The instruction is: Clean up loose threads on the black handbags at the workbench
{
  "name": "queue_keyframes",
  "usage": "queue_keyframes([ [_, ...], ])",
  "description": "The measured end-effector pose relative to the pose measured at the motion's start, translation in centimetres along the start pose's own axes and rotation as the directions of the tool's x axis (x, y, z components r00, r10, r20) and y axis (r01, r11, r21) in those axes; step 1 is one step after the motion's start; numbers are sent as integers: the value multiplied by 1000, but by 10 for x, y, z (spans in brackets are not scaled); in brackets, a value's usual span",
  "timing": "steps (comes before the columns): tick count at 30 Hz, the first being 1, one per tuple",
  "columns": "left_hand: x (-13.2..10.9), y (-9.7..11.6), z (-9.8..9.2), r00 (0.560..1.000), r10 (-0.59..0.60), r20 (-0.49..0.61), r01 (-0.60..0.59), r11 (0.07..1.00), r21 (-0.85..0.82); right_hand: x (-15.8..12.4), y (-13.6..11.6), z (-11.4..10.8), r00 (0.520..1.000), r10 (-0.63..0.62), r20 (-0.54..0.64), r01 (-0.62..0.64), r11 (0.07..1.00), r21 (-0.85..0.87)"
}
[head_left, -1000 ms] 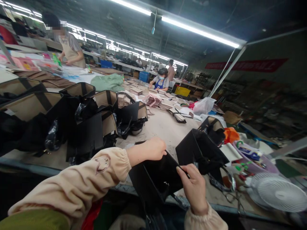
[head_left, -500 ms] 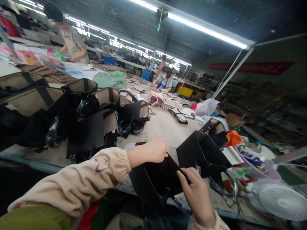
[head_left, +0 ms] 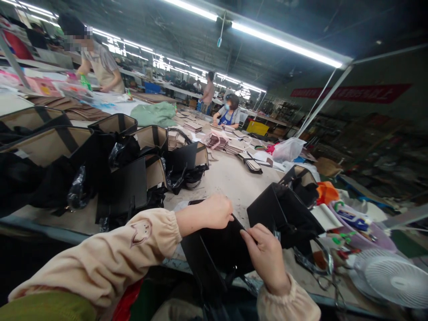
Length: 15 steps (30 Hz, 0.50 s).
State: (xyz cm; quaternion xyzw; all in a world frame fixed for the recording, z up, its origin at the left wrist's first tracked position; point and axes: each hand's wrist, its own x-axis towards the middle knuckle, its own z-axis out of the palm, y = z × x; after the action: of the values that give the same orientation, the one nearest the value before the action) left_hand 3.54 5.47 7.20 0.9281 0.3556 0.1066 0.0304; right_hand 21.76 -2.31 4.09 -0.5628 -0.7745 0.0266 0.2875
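A black handbag [head_left: 224,249] leans at the table's near edge, its dark opening towards me. My left hand [head_left: 214,211] is closed on the bag's upper rim, fingers curled out of sight behind the wrist side. Further right along the same rim, my right hand [head_left: 265,254] pinches the edge between thumb and fingers. A small shiny metal stud shows on the bag below the hands. Just beyond my right hand stands another black bag [head_left: 267,207], apart from the one I hold.
Several black bags with beige lining [head_left: 154,174] crowd the table's left side. A white fan [head_left: 391,278], a lilac basin [head_left: 384,240] and scissors [head_left: 331,285] lie right. Stacked brown pieces [head_left: 217,140] lie further back. Two co-workers [head_left: 100,67] [head_left: 229,113] work across the table.
My right hand has slid up and left along the bag's rim, closer to my left hand. My left hand has hardly moved. A person in the background has shifted left.
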Motion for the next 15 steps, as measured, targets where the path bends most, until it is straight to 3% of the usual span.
queue_keyframes([
  [7, -2, 0, -1, 1000, -2, -5, 2, 1000, -7, 1, -4, -12, 990, 53, 132, -44, 996, -72],
  [15, -2, -2, 1, 1000, 25, -8, -25, 999, 31, 25, -24, -6, 991, 35, 128, 4, 957, -290],
])
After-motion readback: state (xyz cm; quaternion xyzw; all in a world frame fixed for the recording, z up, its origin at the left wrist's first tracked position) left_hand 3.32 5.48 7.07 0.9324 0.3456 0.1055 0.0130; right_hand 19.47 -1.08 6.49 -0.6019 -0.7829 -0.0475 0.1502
